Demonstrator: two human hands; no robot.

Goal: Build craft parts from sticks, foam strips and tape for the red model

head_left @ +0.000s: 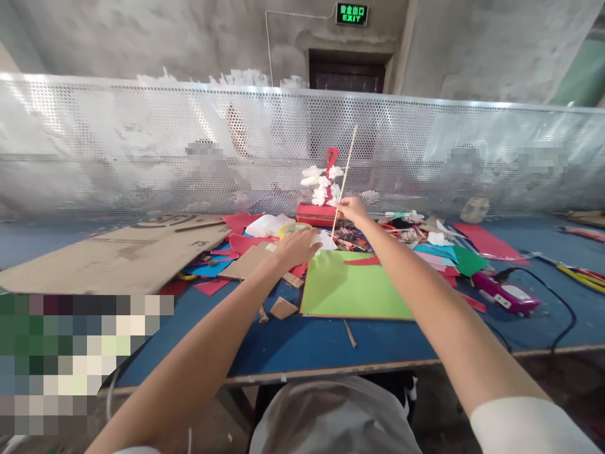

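A long thin pale stick [350,157] stands nearly upright, its top leaning slightly right, pinched in the fingers of my right hand [352,208]. Just behind it is a red paper craft: a red box-like base [312,214], a red strip looped at the top [332,157] and white crumpled tufts [321,191]. My left hand [300,247] is stretched out palm down with nothing visible in it, over paper scraps beside a yellow tape roll [293,229]. In front of my hands lies a bright green sheet [350,290], with a curved red paper strip [362,260] on it.
Large cardboard [123,252] covers the table's left side. Coloured paper scraps lie around the middle. At the right are a purple corded device [508,295], yellow-handled pliers [579,277] and a clear jar [474,210]. A perforated metal screen [155,157] rises behind the blue table [302,350].
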